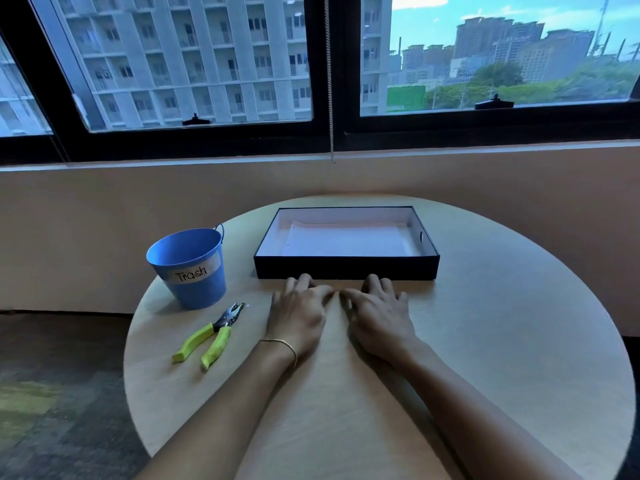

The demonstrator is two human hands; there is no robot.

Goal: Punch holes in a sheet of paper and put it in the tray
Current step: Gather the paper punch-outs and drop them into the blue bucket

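A black tray (346, 267) with a white inside stands at the far middle of the round table. A white sheet of paper (346, 239) lies flat in it, with small holes along its left edge. The hole punch (211, 336), metal with yellow-green handles, lies on the table to the left. My left hand (299, 311) and my right hand (379, 313) rest palm down side by side on the table just in front of the tray. Both hold nothing, their fingers spread and lightly curled, the fingertips close to the tray's front wall.
A blue bucket (188, 268) labelled "Trash" stands left of the tray, behind the punch. The round wooden table (502, 358) ends near a beige wall under a window. Carpet floor lies to the left.
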